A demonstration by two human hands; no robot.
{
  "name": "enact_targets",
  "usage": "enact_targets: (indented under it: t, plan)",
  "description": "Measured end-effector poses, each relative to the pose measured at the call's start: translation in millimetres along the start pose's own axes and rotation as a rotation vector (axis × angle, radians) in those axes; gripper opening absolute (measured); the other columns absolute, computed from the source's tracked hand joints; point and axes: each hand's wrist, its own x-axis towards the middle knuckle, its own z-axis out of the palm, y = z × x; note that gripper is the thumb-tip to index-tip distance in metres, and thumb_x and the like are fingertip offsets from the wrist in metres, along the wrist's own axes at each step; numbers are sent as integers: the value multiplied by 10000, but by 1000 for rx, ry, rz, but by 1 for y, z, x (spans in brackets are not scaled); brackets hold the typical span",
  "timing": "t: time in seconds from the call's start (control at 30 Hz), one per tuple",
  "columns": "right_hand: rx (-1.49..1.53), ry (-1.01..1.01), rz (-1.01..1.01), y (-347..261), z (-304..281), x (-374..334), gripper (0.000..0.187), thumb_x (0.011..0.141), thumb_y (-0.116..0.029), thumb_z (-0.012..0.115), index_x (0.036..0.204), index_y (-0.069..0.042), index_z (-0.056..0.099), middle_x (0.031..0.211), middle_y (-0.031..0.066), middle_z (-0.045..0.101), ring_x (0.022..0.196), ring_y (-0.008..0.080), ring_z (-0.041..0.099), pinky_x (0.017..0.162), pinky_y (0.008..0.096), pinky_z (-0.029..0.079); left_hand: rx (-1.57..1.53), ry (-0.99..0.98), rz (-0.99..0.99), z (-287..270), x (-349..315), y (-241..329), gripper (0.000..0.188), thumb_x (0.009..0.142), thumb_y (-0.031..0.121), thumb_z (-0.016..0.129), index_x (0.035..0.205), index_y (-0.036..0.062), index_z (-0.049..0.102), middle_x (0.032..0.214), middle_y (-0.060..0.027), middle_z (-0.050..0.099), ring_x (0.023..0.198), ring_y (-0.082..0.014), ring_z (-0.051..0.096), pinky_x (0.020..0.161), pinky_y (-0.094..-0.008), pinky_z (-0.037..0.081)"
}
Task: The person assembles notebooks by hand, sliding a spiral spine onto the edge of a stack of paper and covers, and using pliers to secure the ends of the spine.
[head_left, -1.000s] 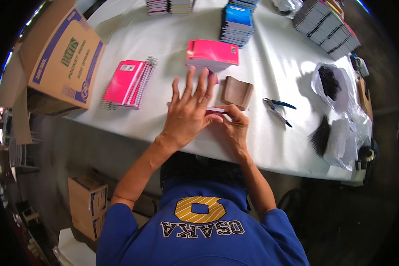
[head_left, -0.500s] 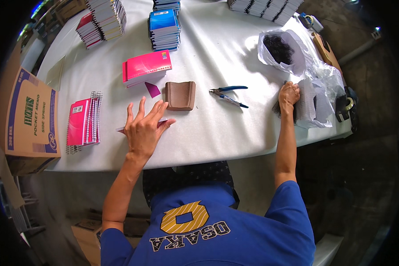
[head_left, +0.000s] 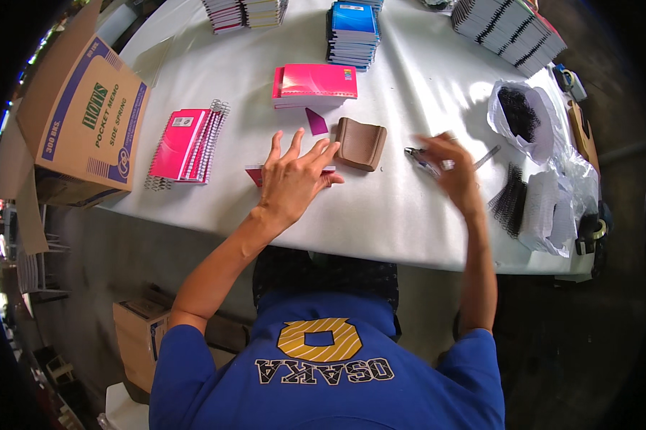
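My left hand (head_left: 294,179) lies over a small pink notepad (head_left: 254,174), its fingers spread and the thumb beside the pad. Most of that pad is hidden under the palm. My right hand (head_left: 448,168) is blurred, with its fingers curled; a thin dark wire coil (head_left: 488,156) sticks out from it to the right. Below and beside these fingers are the pliers (head_left: 418,158), largely covered. Between the two hands sits a brown block with a hollowed top (head_left: 361,145). A purple card piece (head_left: 316,122) lies just left of it.
Pink notepads (head_left: 314,82) are stacked ahead, with blue ones (head_left: 354,32) behind. Coil-bound pink notepads (head_left: 183,147) lie left, beside a cardboard box (head_left: 86,118). To the right are loose black coils (head_left: 509,201), a white bag of coils (head_left: 520,118) and bubble wrap (head_left: 549,215).
My right hand has moved left from the coils at the table's right side to the pliers, bringing a coil. My left hand stays over the notepad. The whole view has shifted.
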Motion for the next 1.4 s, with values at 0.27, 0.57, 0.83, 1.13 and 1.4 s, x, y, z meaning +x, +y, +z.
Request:
enact_targets:
  t: [0.27, 0.57, 0.83, 1.13, 1.4]
  plan:
    - [367, -59, 52, -49, 79, 8, 184, 757, 27, 752, 930, -20, 709, 812, 67, 643, 756, 166, 606, 659, 307, 479, -36, -83, 25, -5, 6, 5, 599, 813, 386, 711, 1348, 161, 562, 1271, 0, 642, 1200, -323, 576, 1049, -547, 386]
    - [417, -265, 99, -51, 76, 21, 85, 871, 32, 632, 941, 31, 679, 770, 59, 620, 661, 128, 592, 596, 290, 479, -56, -125, 41, -7, 4, 1, 615, 805, 392, 708, 1346, 140, 560, 1276, 3, 637, 1183, -313, 591, 1026, -544, 408]
    - [468, -504, 228, -50, 62, 29, 74, 865, 8, 639, 935, 15, 617, 780, 89, 623, 640, 173, 592, 610, 327, 496, -57, -138, 62, -7, 6, 4, 625, 819, 432, 678, 1347, 122, 554, 1274, -8, 638, 1179, -314, 594, 1028, -541, 407]
    - [118, -333, -12, -61, 70, 15, 254, 788, 76, 669, 1009, 1, 570, 911, 134, 566, 850, 295, 600, 674, 363, 482, -171, -160, 18, -7, 6, -4, 711, 858, 355, 678, 1479, 183, 377, 1178, -56, 661, 1102, -284, 621, 998, -506, 429]
    - [-135, -197, -171, -73, 63, -3, 411, 706, 21, 761, 1055, -62, 561, 989, 110, 583, 923, 326, 592, 800, 434, 470, -191, -192, 40, -3, 11, 4, 504, 883, 317, 648, 1368, 283, 513, 1162, -26, 649, 932, -238, 687, 681, -424, 602]
